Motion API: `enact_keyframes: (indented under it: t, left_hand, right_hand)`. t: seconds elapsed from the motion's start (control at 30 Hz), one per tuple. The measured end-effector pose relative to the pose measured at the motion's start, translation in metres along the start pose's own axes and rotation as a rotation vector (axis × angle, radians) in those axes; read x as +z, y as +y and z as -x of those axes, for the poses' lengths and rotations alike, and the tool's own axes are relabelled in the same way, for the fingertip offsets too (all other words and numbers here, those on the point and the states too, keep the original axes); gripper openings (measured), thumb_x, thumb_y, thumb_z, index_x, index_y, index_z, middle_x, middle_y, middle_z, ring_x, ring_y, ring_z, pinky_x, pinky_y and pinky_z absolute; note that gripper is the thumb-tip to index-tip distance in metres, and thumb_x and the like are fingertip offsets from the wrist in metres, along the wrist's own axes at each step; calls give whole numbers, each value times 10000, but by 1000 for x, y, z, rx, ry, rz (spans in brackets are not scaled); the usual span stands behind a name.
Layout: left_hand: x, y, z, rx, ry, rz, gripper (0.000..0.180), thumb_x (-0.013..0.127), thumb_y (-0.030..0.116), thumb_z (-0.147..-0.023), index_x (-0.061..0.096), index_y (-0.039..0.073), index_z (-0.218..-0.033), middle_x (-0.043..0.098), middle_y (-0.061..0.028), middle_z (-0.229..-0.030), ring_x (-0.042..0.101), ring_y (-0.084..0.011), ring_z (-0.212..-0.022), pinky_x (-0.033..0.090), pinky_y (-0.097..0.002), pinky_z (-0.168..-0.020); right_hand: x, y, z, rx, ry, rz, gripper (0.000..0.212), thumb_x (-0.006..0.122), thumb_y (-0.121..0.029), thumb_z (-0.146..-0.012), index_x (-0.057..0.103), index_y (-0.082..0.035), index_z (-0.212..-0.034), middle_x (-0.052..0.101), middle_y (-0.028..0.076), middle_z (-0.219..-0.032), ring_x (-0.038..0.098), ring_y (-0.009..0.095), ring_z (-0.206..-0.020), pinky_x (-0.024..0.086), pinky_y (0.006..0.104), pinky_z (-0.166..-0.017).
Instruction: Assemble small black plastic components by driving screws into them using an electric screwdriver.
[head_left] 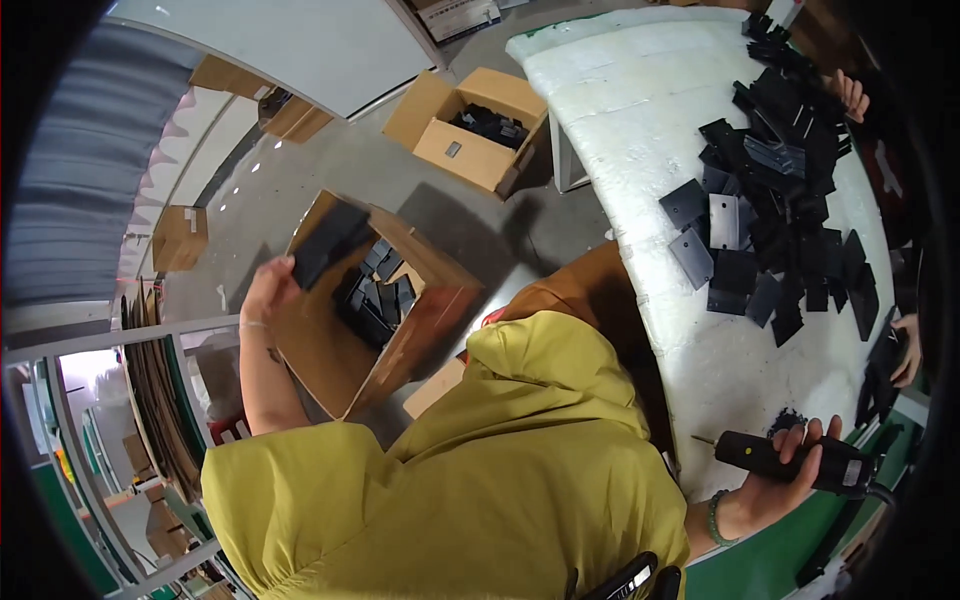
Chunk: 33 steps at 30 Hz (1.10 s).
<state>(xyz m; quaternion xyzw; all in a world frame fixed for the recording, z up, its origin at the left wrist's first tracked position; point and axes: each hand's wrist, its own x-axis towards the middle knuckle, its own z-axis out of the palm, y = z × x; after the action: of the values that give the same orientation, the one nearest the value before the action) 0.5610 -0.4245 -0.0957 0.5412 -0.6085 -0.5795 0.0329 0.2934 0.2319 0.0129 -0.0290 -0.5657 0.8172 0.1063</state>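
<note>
My left hand (269,289) pinches a flat black plate (331,243) by its near edge, above a tall open cardboard box (308,345). Inside that box lie several dark plates (376,300). On the other side, my right hand (768,494) wraps round a black electric screwdriver (745,455), held level over the near end of the white-covered table (640,110). Its thin bit points left, and a cable leaves its back end. A loose heap of black plates (770,200) is spread along the table's right side, farther away than the screwdriver.
Beyond the near box, another open carton (467,155) holding dark parts stands on the floor beside the table leg. Across the table show other people's hands (850,96). At left are a shelf frame (190,385) with upright sheets and a small closed carton (180,238).
</note>
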Motion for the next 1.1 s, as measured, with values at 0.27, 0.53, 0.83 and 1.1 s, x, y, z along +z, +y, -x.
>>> enact_keyframes:
  t: [0.27,0.53,0.83,1.1]
  left_hand:
    - [159,99,-33,367,133,-180,368,632,232,-840,534,32,-1133,561,20,-779,486,-45,-656,359,-195,-507]
    - [569,268,185,1483,-1115,-309,166,637,152,-810,627,26,-917,621,-48,-896,585,-165,-816,456,-256,-734]
    - [780,254,218,1889,-1164,-883,730,760,360,-583,525,118,-1231,600,-208,-1080,556,-375,-1009,433,-389,-911]
    - [699,280,318,1497,-1007,-659,533,648,153,-661,573,64,-1182,553,-219,-1145,539,-258,-1070,395,-294,-919]
  right_hand:
    - [12,-6,3,31,135,-13,471,583,-44,-716,426,17,-1156,569,96,-774,451,128,-528,395,231,-495]
    - [0,-42,42,-85,370,41,455,595,-69,-715,428,52,-1120,547,101,-661,464,130,-521,393,247,-526]
    - [-22,-61,85,-236,661,65,488,623,-99,-708,409,54,-1119,500,64,-666,456,122,-496,401,255,-497]
    - [-47,-62,61,-427,464,15,449,578,-70,-738,413,46,-1138,447,33,-620,428,111,-493,386,266,-512]
